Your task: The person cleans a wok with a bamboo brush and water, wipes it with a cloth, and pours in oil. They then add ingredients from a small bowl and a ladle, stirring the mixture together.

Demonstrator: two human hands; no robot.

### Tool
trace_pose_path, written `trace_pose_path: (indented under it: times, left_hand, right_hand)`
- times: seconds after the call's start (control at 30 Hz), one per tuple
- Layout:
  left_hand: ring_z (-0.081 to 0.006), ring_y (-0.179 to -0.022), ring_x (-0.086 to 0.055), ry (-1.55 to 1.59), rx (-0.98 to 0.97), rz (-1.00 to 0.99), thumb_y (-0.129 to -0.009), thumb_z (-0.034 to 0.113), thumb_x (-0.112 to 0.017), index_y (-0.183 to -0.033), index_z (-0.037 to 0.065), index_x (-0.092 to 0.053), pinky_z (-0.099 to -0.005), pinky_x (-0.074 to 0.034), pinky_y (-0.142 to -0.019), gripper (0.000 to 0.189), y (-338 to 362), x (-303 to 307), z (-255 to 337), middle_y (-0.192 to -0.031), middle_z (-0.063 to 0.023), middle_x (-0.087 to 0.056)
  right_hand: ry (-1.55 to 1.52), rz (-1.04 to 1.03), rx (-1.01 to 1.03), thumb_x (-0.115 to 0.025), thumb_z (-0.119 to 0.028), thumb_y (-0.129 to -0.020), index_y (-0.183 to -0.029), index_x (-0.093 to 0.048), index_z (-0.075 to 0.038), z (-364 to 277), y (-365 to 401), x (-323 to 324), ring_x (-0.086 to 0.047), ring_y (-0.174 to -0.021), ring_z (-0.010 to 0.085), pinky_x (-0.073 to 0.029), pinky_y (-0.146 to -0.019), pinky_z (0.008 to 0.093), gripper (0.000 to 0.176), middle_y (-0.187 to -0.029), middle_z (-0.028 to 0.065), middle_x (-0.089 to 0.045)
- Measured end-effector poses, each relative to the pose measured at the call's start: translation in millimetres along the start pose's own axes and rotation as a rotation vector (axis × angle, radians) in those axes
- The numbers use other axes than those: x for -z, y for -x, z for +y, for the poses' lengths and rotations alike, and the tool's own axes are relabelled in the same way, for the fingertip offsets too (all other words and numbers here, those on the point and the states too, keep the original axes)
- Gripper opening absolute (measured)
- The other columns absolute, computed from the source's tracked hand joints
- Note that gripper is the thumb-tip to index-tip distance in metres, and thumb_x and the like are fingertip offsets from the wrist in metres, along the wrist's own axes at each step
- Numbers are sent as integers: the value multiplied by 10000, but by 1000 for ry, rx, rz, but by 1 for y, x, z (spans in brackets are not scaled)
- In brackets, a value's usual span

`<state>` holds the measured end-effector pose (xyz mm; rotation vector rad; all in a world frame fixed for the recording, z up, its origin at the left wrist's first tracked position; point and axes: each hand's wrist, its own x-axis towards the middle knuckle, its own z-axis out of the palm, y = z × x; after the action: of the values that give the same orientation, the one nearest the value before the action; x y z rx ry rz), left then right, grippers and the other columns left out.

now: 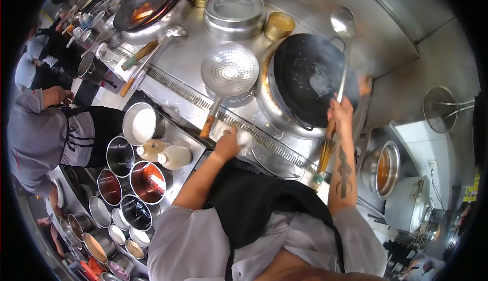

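Hands apart, each of the 2 clasped: the right hand (340,110) on a ladle (346,67) whose long axis runs forward over the right side of the black wok (300,72), which lies ahead, farther from the left hand (227,145) gripping a white cloth (245,139).

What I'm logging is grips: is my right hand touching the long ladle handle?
Touching: the head view shows the right hand closed around the ladle handle.

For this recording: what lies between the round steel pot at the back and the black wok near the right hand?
In the head view, a gold-coloured tin stands between the steel pot and the black wok.
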<state>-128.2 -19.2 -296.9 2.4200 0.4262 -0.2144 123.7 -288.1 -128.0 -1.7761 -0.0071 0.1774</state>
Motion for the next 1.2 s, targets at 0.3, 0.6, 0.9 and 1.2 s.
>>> trace_pose_path:
  times: [0.3,0.6,0.9,1.2]
  left_hand:
    - [-301,-858,-626,-324,-60,17,-792,190,-642,-1402,3,-360,-362,-567,-674,697,-2,-15,-7,-1040,-184,-540]
    - [-375,-997,-557,-135,-116,76,-685,232,-769,-1422,19,-336,-428,-509,-813,881,27,47,8,-1098,-218,-514]
    - [-410,-1094,-497,158,-189,231,-752,134,-690,-1403,-16,-345,-464,-419,-941,752,57,61,10,-1220,-254,-481]
    - [-430,-1134,-493,153,-420,306,-767,88,-678,-1356,-59,-386,-468,-412,-969,674,46,54,55,-1232,-273,-503]
  right_hand:
    - [82,-316,-19,-602,-100,-880,-840,-558,-29,-45,-148,-214,-517,-447,132,-415,-398,297,93,-657,32,-547]
    - [296,-432,-200,-573,-65,-859,-795,-573,-8,-25,-220,-345,-509,-450,144,-423,-421,285,86,-599,37,-537]
    - [-1282,-812,-757,-498,25,-833,-1039,-494,81,-88,-202,-300,-557,-592,165,-425,-498,294,213,-741,46,-509]
    - [-1431,-886,-718,-479,-18,-896,-1334,-221,116,-113,-115,-145,-540,-568,128,-410,-500,281,526,-781,46,-482]
